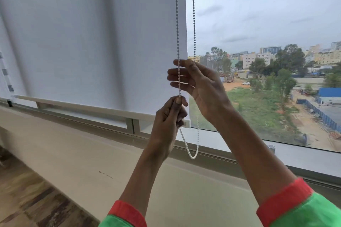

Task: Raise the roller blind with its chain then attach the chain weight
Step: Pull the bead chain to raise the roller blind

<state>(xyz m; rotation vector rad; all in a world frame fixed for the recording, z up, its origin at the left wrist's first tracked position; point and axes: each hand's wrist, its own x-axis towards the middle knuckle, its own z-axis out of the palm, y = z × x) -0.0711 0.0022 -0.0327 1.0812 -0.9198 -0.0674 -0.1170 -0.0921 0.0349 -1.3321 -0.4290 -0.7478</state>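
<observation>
A white roller blind (92, 38) covers the left part of the window; its bottom bar (88, 108) hangs just above the sill. A white bead chain (193, 24) drops in two strands along the blind's right edge and loops near the sill. My left hand (170, 114) pinches the left strand between thumb and fingers. Just above it, my right hand (199, 83) holds the same strand at thumb and fingertip, its other fingers spread. No chain weight shows on the loop.
A grey window sill (239, 151) runs under the glass, with a small grey cylinder (271, 147) on it at the right. A beige wall lies below the sill and wood flooring (27, 199) at lower left. Another blind's chain hangs at far left.
</observation>
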